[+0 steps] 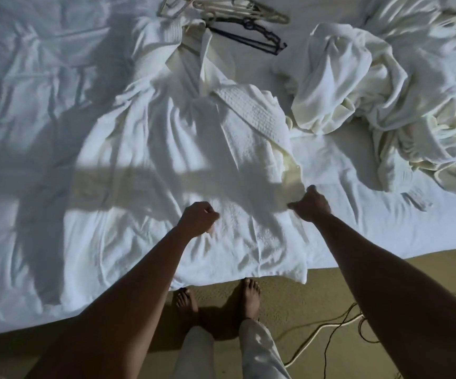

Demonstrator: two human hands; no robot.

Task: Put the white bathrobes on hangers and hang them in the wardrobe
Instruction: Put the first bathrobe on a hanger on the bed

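A white waffle-weave bathrobe (194, 165) lies spread lengthwise on the bed, its hem hanging over the near edge. My right hand (311, 205) pinches the robe's right front edge. My left hand (198, 217) is closed on the fabric near the robe's middle. A second white bathrobe (358, 86) lies crumpled in a heap at the right. At the far edge of the bed lie several hangers, cream ones (237, 8) and a black one (251, 36). The wardrobe is out of view.
The bed's white sheet (30, 119) is wrinkled and partly shadowed. Tan carpet (289, 296) runs along the near side, with my bare feet on it and cables (328, 329) trailing at the right.
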